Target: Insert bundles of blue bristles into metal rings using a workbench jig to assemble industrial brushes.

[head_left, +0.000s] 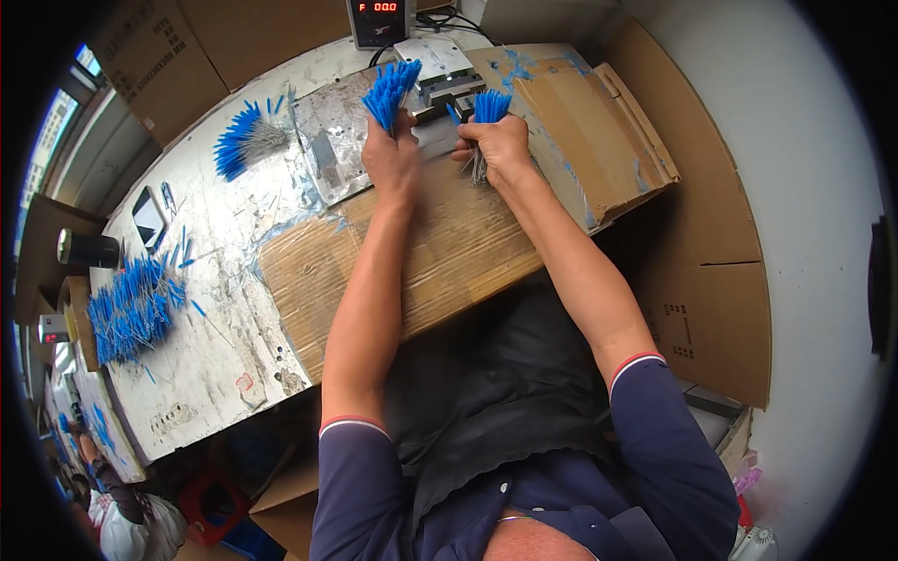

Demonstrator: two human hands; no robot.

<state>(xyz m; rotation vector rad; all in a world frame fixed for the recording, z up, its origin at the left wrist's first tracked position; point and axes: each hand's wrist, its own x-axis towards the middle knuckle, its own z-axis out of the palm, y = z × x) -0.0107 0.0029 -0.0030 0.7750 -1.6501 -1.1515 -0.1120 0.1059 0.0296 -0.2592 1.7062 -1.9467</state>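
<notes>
My left hand (391, 154) is closed round a bundle of thin pieces with blue ends (391, 92), the blue ends pointing up and away from me. To its right, my right hand (502, 148) grips a second bundle of blue-ended pieces (491, 107), whose thin silvery wires hang out below the fingers. A single blue-tipped piece (453, 114) stands apart by the right thumb and forefinger. Just beyond and between both hands sits a small metal fixture (447, 86) with dark blocks, mounted on a metal plate (327, 140).
A fanned pile of blue-ended wires (245, 140) lies left of the plate; a larger heap (140, 309) is at the far left. Near it are a phone (148, 219) and a dark cylinder (86, 249). A box with a red display (381, 21) stands behind. Cardboard (599, 131) covers the right side.
</notes>
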